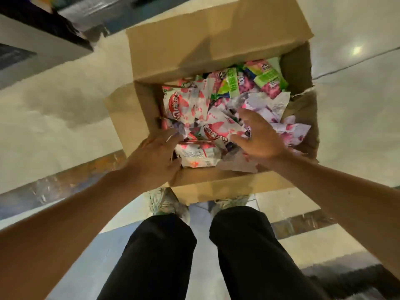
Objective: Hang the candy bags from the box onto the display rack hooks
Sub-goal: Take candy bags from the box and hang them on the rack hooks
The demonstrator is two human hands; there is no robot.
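My left hand [154,156] sits at the near-left inside corner of the open brown cardboard box [218,40], fingers loosely spread and touching the edge of the pile; I see nothing pinched in it. My right hand [257,137] reaches in from the near-right side, fingers and thumb splayed over the heap, pressing on the packets rather than closed round one. So both hands are open and neither has lifted a bag yet, as far as I can tell.

Under them lies a jumble of glossy candy bags [190,105], mostly white with pink and red fruit print, some purple ones on the right and a few green ones [270,80] toward the far side. They fill the box well up its walls and lie in every direction.

The box stands on the pale glossy floor [65,126], just ahead of my shoes [166,202]. No display rack or hooks show in this view, so I can't say how many bags hang already. Judging by the full box, I reckon most of the hanging remains, and this step is picking out bags.
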